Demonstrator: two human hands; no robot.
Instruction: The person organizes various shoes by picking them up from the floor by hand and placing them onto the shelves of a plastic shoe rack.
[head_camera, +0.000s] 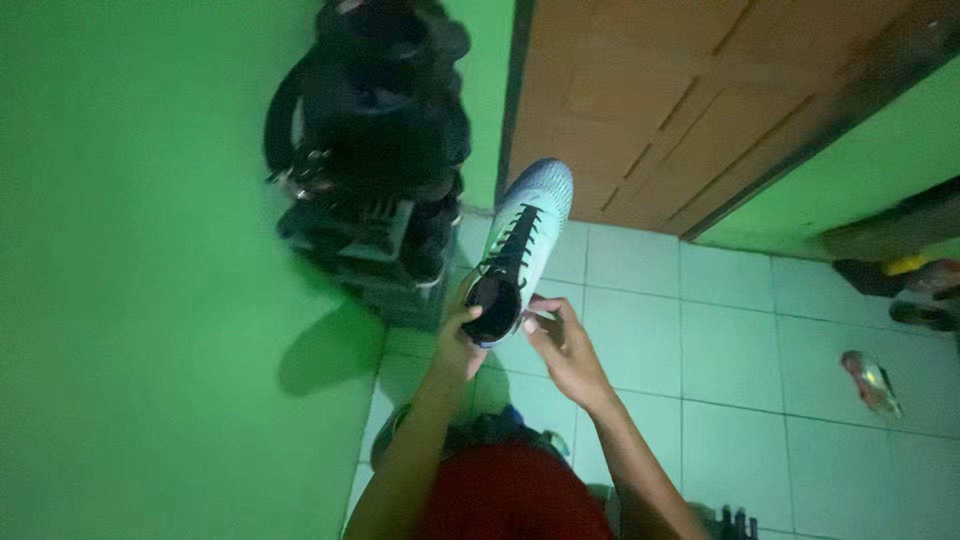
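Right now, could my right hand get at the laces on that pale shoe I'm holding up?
Probably yes. The right hand is already at the heel opening of the shoe, and the dark laces run just beyond it on the upper side facing you, with nothing covering them. The left hand grips the heel's other side.

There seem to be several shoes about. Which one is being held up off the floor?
The pale blue-white lace-up shoe, gripped at its dark collar by both the left hand and right hand. The dark shoes lie on the tiled floor.

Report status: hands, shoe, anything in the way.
Left hand and right hand both grip the pale shoe at its collar, held up off the tiled floor. Black shoe rack close left, not touching.
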